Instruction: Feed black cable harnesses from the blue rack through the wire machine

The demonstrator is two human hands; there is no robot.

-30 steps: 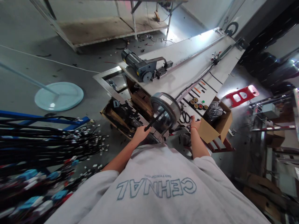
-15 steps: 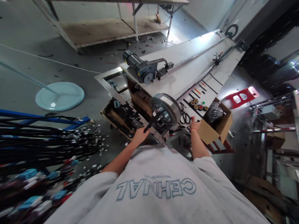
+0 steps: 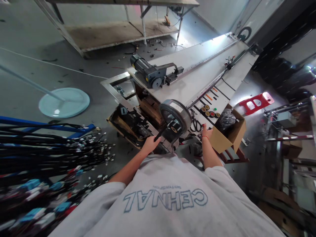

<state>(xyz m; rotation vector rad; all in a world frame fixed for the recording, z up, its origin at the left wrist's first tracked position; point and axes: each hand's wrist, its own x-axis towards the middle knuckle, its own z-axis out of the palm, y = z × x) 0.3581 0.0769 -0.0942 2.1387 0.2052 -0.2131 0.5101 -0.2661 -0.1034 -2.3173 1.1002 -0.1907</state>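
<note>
My left hand (image 3: 149,144) is closed around one end of a thin black cable-like strand (image 3: 160,133), which runs up toward the opening of a dark ring-shaped wheel unit (image 3: 175,113). A tape roll (image 3: 175,127) with a brown core shows inside the ring. My right hand (image 3: 206,132) rests at the near edge of the bench, its fingers curled beside a small red spot; what they hold, if anything, I cannot make out. Black-handled scissors (image 3: 196,124) lie just left of it. Several tape rolls (image 3: 207,110) sit beyond on the white bench top (image 3: 197,75).
A motor unit (image 3: 148,70) is mounted on the bench. An open cardboard box (image 3: 222,136) stands right of my right hand; a parts tray (image 3: 128,126) sits at the left. Bundled black cables (image 3: 49,141) hang on a blue rack. A red stool (image 3: 256,102) stands to the right.
Inside the ring, the tape roll now shows where a metallic part was seen before. My left hand has shifted slightly right with the strand. My right hand has stayed in place.
</note>
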